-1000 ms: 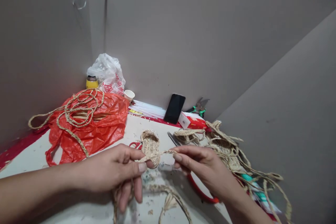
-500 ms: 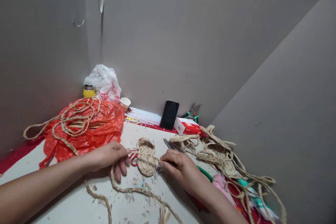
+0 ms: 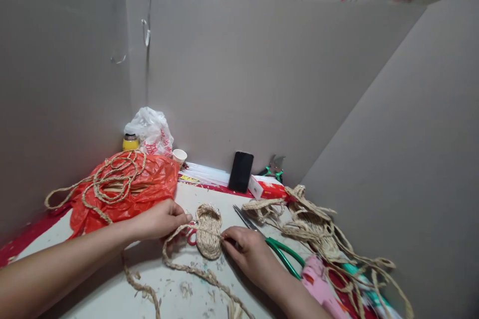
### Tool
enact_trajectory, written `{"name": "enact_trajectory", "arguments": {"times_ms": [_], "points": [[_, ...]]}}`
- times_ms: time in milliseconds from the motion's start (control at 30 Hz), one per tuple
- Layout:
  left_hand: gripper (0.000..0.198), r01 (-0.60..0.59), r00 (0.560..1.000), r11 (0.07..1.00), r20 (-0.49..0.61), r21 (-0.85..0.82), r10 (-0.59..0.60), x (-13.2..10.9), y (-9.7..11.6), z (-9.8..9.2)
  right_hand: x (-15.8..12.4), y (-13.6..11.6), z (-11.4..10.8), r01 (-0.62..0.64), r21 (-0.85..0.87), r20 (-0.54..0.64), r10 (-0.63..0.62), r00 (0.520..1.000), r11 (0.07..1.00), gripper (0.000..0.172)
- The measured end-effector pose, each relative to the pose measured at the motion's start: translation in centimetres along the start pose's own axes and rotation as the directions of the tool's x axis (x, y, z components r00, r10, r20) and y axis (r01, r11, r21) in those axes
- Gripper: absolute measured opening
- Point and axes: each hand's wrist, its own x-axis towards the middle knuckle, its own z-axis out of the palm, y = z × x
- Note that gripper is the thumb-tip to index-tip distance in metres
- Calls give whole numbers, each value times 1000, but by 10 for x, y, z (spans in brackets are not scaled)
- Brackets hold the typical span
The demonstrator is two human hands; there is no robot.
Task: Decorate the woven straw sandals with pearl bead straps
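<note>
A small woven straw sole [image 3: 208, 241], shaped like a slipper, lies on the white table top between my two hands. A braided straw cord [image 3: 202, 273] loops over the table, then runs across the sole's middle. My right hand [image 3: 249, 254] pinches that cord at the sole's right edge. At the left edge, my left hand [image 3: 166, 219] has thumb and forefinger pressed together; what they hold, if anything, is too small to tell. Under the cord there, a red loop-shaped handle [image 3: 191, 237] partly shows. Green-handled scissors [image 3: 282, 251] lie beyond my right hand, partly hidden by it.
Left stands a red plastic bag [image 3: 157, 172] with coiled cord on it, a yellow jar [image 3: 130, 142] and a paper cup [image 3: 179, 156]. A phone [image 3: 241, 172] leans on the grey partition [image 3: 243, 84]. Right are woven straw pieces [image 3: 318, 224] and a pink glue gun [image 3: 318, 284].
The view has tilted up, showing shelves above the partition. The cord over the sole has slackened left of it, dropping below my left fingertips. More of the scissors shows beside my right hand.
</note>
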Motion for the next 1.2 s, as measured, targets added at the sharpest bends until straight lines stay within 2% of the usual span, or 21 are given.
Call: {"name": "enact_trajectory", "arguments": {"times_ms": [100, 167, 333, 533, 633, 733, 800, 867, 933, 1033, 1100, 1200], "points": [[64, 39, 994, 994, 110, -100, -27, 13, -1, 8, -1, 3, 2, 2, -9, -19, -2, 1000, 1000, 14], [66, 31, 990, 985, 140, -167, -7, 19, 0, 10, -2, 4, 3, 2, -8, -28, -2, 1000, 1000, 14], [44, -1, 985, 977, 169, -213, 38, 16, 5, 8, -2, 5, 6, 23, 14, -14, -22, 1000, 1000, 16], [30, -26, 988, 993, 147, -116, 43, 16, -1, 3, -2, 5, 3, 43, 52, 45, -45, 998, 998, 18], [25, -45, 983, 998, 178, -46, 52, 15, 1, 3, -2, 5, 1, 52, 59, 70, -56, 996, 997, 19], [21, -116, 976, 973, 206, 199, 74, 8, 8, 3, -2, 5, -1, 58, 50, 89, -62, 994, 997, 19], [17, -208, 970, 874, 209, 439, 126, 2, 11, 2, -2, 5, -1, 59, 43, 97, -63, 993, 997, 19], [13, -310, 951, 718, 215, 624, 224, -4, 13, 1, -3, 4, -2, 59, 36, 101, -62, 993, 998, 19], [18, -382, 914, 542, 221, 749, 339, -7, 13, 1, -3, 3, -3, 56, 30, 101, -58, 993, 998, 20], [22, -354, 869, 330, 178, 875, 462, -10, 11, 6, -2, 2, -4, 57, 30, 99, -59, 993, 998, 21], [18, -318, 860, 277, 152, 907, 488, -12, 9, 11, -1, 2, -4, 62, 37, 100, -65, 993, 997, 21], [18, -330, 844, 271, 155, 904, 513, -11, 3, 19, 0, 1, -4, 67, 45, 100, -71, 992, 997, 22]]}}
